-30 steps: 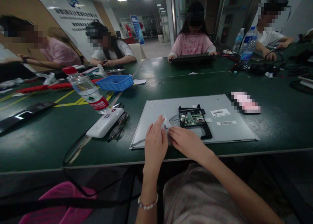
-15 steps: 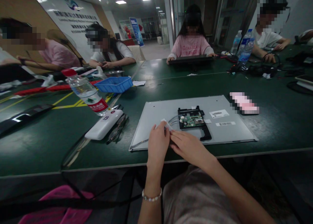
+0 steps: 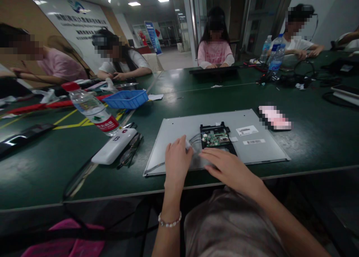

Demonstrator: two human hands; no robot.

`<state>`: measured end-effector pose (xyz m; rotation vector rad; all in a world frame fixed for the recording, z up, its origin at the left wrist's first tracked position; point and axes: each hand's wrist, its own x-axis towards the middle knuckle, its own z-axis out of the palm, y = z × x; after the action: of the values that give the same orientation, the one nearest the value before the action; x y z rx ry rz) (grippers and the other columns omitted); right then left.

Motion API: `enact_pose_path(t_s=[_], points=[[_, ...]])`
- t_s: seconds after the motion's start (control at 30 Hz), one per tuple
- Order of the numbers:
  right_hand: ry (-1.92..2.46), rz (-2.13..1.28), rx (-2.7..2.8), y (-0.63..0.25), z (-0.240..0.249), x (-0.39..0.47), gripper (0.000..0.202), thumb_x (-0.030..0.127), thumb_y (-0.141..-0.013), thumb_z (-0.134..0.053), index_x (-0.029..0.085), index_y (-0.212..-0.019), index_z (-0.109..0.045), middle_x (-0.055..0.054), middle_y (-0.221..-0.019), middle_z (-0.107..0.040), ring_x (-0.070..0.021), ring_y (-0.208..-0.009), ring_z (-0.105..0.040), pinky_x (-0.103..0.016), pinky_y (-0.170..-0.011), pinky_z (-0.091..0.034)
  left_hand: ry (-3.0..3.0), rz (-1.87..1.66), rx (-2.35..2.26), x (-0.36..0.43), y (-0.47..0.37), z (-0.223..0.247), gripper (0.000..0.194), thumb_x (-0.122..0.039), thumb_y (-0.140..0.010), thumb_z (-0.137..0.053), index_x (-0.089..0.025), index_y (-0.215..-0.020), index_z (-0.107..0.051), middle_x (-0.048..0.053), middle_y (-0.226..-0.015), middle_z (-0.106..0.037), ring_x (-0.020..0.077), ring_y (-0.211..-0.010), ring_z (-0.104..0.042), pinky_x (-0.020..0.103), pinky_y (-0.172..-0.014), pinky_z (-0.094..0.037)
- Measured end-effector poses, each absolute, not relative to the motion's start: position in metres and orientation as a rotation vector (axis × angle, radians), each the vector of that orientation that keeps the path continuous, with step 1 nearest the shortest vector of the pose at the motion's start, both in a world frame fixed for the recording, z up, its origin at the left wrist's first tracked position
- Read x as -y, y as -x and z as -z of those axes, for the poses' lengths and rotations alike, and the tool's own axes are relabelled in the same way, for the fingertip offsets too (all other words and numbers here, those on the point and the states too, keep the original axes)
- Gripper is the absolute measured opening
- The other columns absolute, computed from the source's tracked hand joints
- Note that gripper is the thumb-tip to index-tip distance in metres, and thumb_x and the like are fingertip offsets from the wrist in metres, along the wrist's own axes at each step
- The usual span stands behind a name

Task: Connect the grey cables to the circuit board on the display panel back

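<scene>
A flat grey panel (image 3: 174, 133) lies on the green table, carrying a black frame with a green circuit board (image 3: 215, 138) and thin grey cables (image 3: 197, 137) running left from it. Over the panel's left part, my left hand (image 3: 177, 158) has its thumb and fingers closed around a small whitish piece (image 3: 187, 144), which is mostly hidden. My right hand (image 3: 224, 165) is over the panel's front edge, just below the board, fingers apart, holding nothing visible. Two white labels (image 3: 247, 130) are stuck on the panel's right side.
To the left are a water bottle (image 3: 97, 113), a white power bank (image 3: 114, 146), glasses (image 3: 130, 151) and a blue tray (image 3: 126, 99). A pink phone (image 3: 275, 118) lies at the right. Several people sit around the table.
My right hand has moved away from my left hand, opening a gap between them, and its fingers have spread. The camera view has shifted slightly.
</scene>
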<state>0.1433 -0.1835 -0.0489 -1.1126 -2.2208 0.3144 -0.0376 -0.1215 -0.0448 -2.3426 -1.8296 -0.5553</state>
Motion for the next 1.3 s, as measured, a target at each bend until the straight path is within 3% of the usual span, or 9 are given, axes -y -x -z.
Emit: enact_pose_path(t_s=[0.17,0.3,0.5,0.6,0.73,0.87,0.97,1.13,1.3], points=[[1.368,-0.241,2.063,-0.215,0.041,0.171,0.035,0.027,-0.092,-0.046,0.022,-0.125,-0.057,-0.006,-0.124,-0.063,-0.0226,-0.115,-0.057,-0.042,-0.101,-0.044,2.341,0.739,1.711,0.132,0.039,0.036,0.032,-0.024,-0.089,-0.050,-0.016,-0.119,-0.056,0.011,-0.125,-0.060,0.0270,-0.117,-0.054,0.045,-0.102,-0.038],[1.441,-0.214,2.192,-0.252,0.049,0.151,0.035,0.030,-0.087,-0.054,0.020,-0.120,-0.062,-0.008,-0.119,-0.066,-0.0261,-0.111,-0.059,-0.041,-0.098,-0.045,2.513,0.637,1.581,0.148,0.040,0.033,0.031,-0.028,-0.088,-0.053,-0.018,-0.118,-0.058,0.009,-0.120,-0.063,0.0256,-0.112,-0.057,0.041,-0.099,-0.043],[1.453,-0.122,2.335,-0.253,0.054,0.134,0.023,0.028,-0.089,-0.051,0.021,-0.105,-0.067,-0.007,-0.107,-0.070,-0.0247,-0.098,-0.064,-0.037,-0.085,-0.049,2.484,0.483,1.607,0.149,0.038,0.039,0.027,-0.017,-0.089,-0.048,-0.017,-0.111,-0.063,0.008,-0.109,-0.069,0.0237,-0.101,-0.063,0.037,-0.093,-0.046],[1.413,-0.053,2.426,-0.253,0.052,0.132,0.023,0.023,-0.091,-0.047,0.020,-0.104,-0.067,-0.007,-0.106,-0.070,-0.0237,-0.098,-0.064,-0.036,-0.084,-0.049,2.400,0.500,1.669,0.140,0.040,0.037,0.026,-0.018,-0.091,-0.044,-0.020,-0.102,-0.067,0.006,-0.098,-0.072,0.0219,-0.091,-0.066,0.034,-0.087,-0.048],[1.412,0.025,2.448,-0.256,0.054,0.131,0.025,0.021,-0.093,-0.044,0.020,-0.104,-0.067,-0.007,-0.105,-0.070,-0.0232,-0.097,-0.064,-0.036,-0.082,-0.050,2.264,0.693,1.622,0.126,0.046,0.025,0.025,-0.018,-0.090,-0.046,-0.020,-0.100,-0.069,0.005,-0.096,-0.073,0.0217,-0.090,-0.067,0.035,-0.090,-0.047],[1.416,0.060,2.423,-0.255,0.057,0.132,0.025,0.020,-0.092,-0.046,0.021,-0.105,-0.067,-0.006,-0.105,-0.070,-0.0223,-0.097,-0.065,-0.035,-0.082,-0.050,2.143,0.897,1.565,0.115,0.051,0.015,0.027,-0.018,-0.091,-0.045,-0.017,-0.104,-0.069,0.008,-0.106,-0.071,0.0214,-0.101,-0.065,0.035,-0.094,-0.045],[1.436,0.136,2.411,-0.256,0.056,0.133,0.026,0.017,-0.092,-0.045,0.020,-0.105,-0.068,-0.007,-0.106,-0.070,-0.0225,-0.098,-0.064,-0.035,-0.083,-0.050,2.235,0.768,1.581,0.109,0.053,0.020,0.027,-0.016,-0.090,-0.044,-0.018,-0.101,-0.069,0.009,-0.106,-0.071,0.0222,-0.106,-0.063,0.038,-0.097,-0.041],[1.559,0.292,2.295,-0.268,0.057,0.129,0.027,0.016,-0.091,-0.045,0.015,-0.104,-0.068,-0.011,-0.108,-0.069,-0.0252,-0.101,-0.062,-0.038,-0.087,-0.049,2.340,0.520,1.706,0.107,0.056,0.034,0.026,-0.021,-0.091,-0.043,-0.020,-0.090,-0.069,0.008,-0.100,-0.072,0.0252,-0.098,-0.065,0.044,-0.093,-0.041],[1.608,0.131,2.286,-0.280,0.063,0.131,0.032,0.026,-0.094,-0.042,0.015,-0.111,-0.067,-0.011,-0.114,-0.067,-0.0252,-0.107,-0.061,-0.039,-0.091,-0.048,2.319,0.628,1.722,0.107,0.056,0.035,0.031,-0.033,-0.095,-0.039,-0.019,-0.095,-0.066,0.008,-0.099,-0.071,0.0249,-0.095,-0.065,0.044,-0.094,-0.040]])
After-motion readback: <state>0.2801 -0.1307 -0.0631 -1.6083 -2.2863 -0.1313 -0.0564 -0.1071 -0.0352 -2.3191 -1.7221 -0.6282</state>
